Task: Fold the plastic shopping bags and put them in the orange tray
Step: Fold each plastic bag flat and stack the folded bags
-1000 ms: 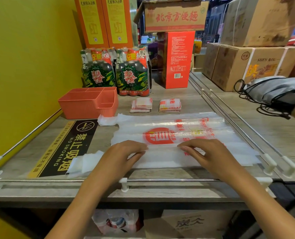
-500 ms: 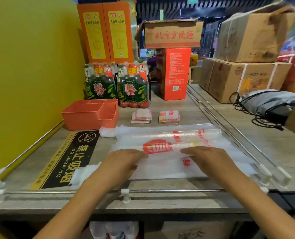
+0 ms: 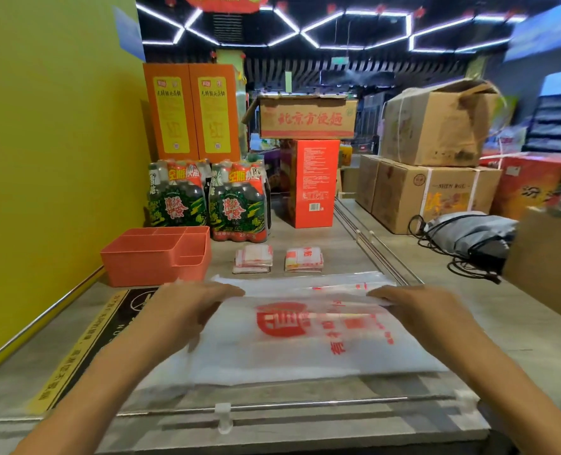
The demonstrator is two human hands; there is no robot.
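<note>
While both hands point(image 3: 187, 303) grip the bag point(image 3: 305, 343), orange tray point(image 3: 154, 267) bare

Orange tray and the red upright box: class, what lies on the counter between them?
In the head view, two shrink-wrapped bottle packs stand between the orange tray and the red box, behind the tray.

A red carton point(image 3: 312, 183) stood far back on the shelf. Two green bottle packs point(image 3: 206, 201) sat left of it, a noodle box point(image 3: 307, 118) rested on top, and stacked brown cartons point(image 3: 426, 188) lay to its right.
</note>
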